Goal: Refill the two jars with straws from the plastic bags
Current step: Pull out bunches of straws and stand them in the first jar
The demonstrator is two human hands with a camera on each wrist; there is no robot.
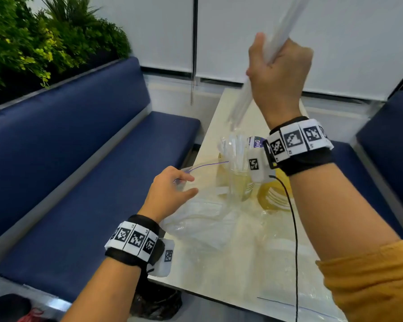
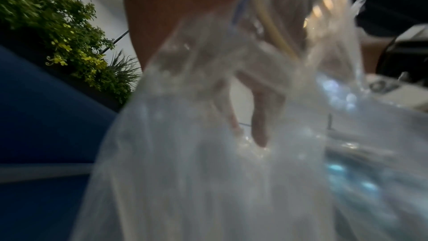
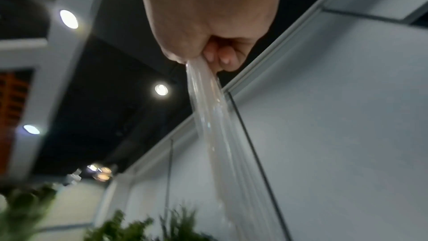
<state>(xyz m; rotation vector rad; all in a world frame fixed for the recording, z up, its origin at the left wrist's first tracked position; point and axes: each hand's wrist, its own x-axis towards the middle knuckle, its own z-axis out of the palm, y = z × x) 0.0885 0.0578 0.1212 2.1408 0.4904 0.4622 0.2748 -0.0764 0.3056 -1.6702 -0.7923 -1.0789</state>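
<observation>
Right hand raised high above the table, fist wrapped round a bundle of straws. Fingers curl tight against the palm, straws clamped mid-length. One end of the bundle runs up and away above the fist; the other points down toward the jar below the wrist. Bundle is motion-blurred, count not readable.

Left hand low, at the near-left of the table, pinching the mouth edge of a clear plastic bag by its purple zip strip. The wrist view shows film draped over the fingers.

Below the right fist: one clear jar with straws standing in it, and a second yellowish jar just beside it, partly hidden by the wristband. Fill of the second cannot be told.

Handling, as judged: straws look light, thin-walled, smooth, so likely to slide against one another and fan out if the fist loosens. A firm wrap near the middle keeps them parallel; too hard a squeeze could crease them. Lower ends should enter the jar mouth together before release. Bag film is limp and slick, best held by the stiffer zip edge, as the left hand does.
</observation>
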